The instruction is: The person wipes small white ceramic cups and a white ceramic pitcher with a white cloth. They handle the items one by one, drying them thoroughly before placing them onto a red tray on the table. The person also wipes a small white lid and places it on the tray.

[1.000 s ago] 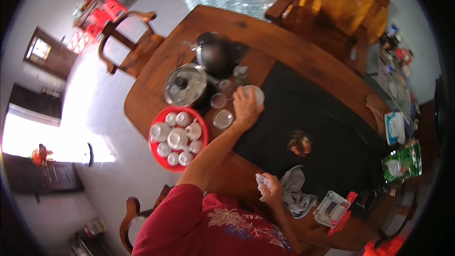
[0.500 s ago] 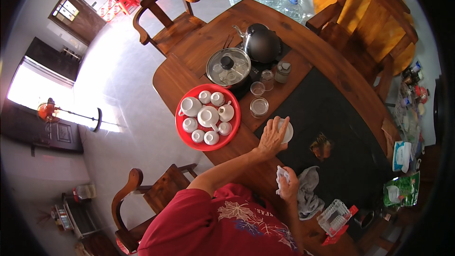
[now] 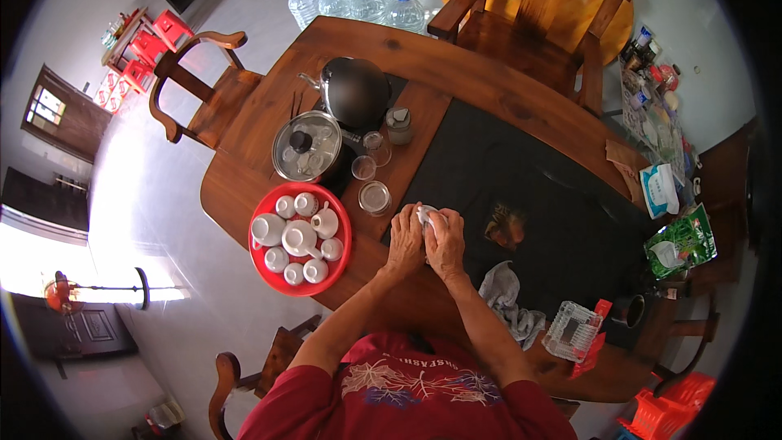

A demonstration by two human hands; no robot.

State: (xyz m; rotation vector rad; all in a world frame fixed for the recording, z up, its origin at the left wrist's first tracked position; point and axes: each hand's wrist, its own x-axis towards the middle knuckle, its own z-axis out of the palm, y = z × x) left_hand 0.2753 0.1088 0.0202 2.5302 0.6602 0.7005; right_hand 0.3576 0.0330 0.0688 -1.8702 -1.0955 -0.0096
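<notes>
My left hand (image 3: 405, 240) and right hand (image 3: 445, 243) are together at the front left edge of the black mat (image 3: 456, 171). Between them a bit of white shows, the crumpled white cloth (image 3: 426, 213) under my right fingers. My left fingers curl around the small white dish from its side; the hands mostly hide it. Just beyond my left hand stands a glass jar (image 3: 375, 197) with a pale round top. To the left lies a red round tray (image 3: 342, 265) holding a white teapot (image 3: 298, 238) and several white cups (image 3: 315, 270).
A glass-lidded pot (image 3: 307, 147), a kettle (image 3: 356, 91) and small glasses (image 3: 364, 167) stand at the far left of the wooden table. A grey cloth (image 3: 507, 301), a clear plastic basket (image 3: 573, 330) and a green packet (image 3: 683, 242) lie to the right. Wooden chairs (image 3: 216, 102) surround it.
My right hand has brought the white cloth up to my left hand, and both now meet over the dish. The whole view has swung, shifting the table leftward.
</notes>
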